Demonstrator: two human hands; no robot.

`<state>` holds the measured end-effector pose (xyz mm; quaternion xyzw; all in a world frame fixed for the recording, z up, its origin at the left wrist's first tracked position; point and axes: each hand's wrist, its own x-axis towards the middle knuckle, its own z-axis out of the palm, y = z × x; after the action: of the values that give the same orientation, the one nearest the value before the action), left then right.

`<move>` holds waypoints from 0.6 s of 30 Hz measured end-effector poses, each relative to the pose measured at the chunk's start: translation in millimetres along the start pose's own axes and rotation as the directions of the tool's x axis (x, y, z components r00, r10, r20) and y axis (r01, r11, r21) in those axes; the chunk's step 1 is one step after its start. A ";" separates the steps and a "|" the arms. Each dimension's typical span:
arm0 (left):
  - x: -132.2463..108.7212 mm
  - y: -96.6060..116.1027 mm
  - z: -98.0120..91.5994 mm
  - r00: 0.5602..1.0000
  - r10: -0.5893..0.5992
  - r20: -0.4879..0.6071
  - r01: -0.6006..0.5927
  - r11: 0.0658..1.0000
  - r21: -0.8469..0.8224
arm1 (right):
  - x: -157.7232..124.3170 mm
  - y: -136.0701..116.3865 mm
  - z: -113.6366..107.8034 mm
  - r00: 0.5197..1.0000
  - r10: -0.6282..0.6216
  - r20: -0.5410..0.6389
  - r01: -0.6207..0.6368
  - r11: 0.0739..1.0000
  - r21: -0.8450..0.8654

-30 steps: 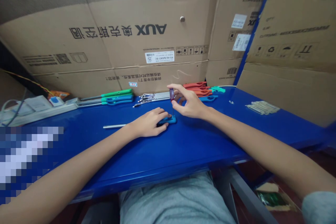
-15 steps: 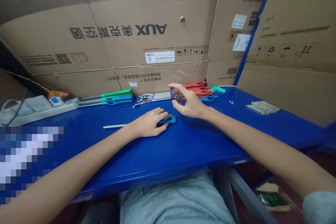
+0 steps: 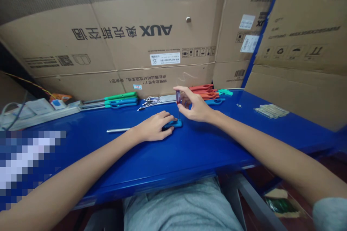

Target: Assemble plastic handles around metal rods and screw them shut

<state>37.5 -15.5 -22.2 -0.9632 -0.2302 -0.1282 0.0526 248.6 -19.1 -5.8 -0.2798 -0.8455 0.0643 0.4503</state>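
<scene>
Small screwdriver [image 3: 178, 97] pinched upright by the fingertips of the right hand [image 3: 195, 105], its tip just over a blue plastic piece [image 3: 173, 124] clasped beneath the left hand [image 3: 153, 127] on the blue surface [image 3: 217, 144].

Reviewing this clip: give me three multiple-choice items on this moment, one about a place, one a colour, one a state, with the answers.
1. Where does the small screwdriver in the right hand point?
A) Down at the blue-handled piece
B) Up at the cardboard
C) Out past the bench edge

2. What colour is the bench top?
A) Green
B) Blue
C) Grey

3. How is the left hand placed?
A) Raised clear of the bench
B) Holding the screwdriver
C) Curled over the blue-handled piece

1: A, its thin shaft runs straight down to that piece.
2: B, the painted surface is deep blue.
3: C, the fingers lie across the piece.
</scene>
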 end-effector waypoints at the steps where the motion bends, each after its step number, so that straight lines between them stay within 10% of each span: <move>1: 0.0 0.0 -0.1 1.000 0.000 0.002 0.000 1.000 0.001 | -0.1 0.7 0.1 1.000 0.007 0.001 -0.007 1.000 -0.001; 18: -0.6 0.6 0.1 1.000 0.002 -0.002 -0.002 1.000 -0.012 | -0.5 2.1 0.7 1.000 0.006 0.002 -0.006 1.000 0.024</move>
<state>37.2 -16.2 -22.4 -0.9636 -0.2286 -0.1302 0.0471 249.2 -17.5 -7.3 -0.2768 -0.8442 0.0763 0.4526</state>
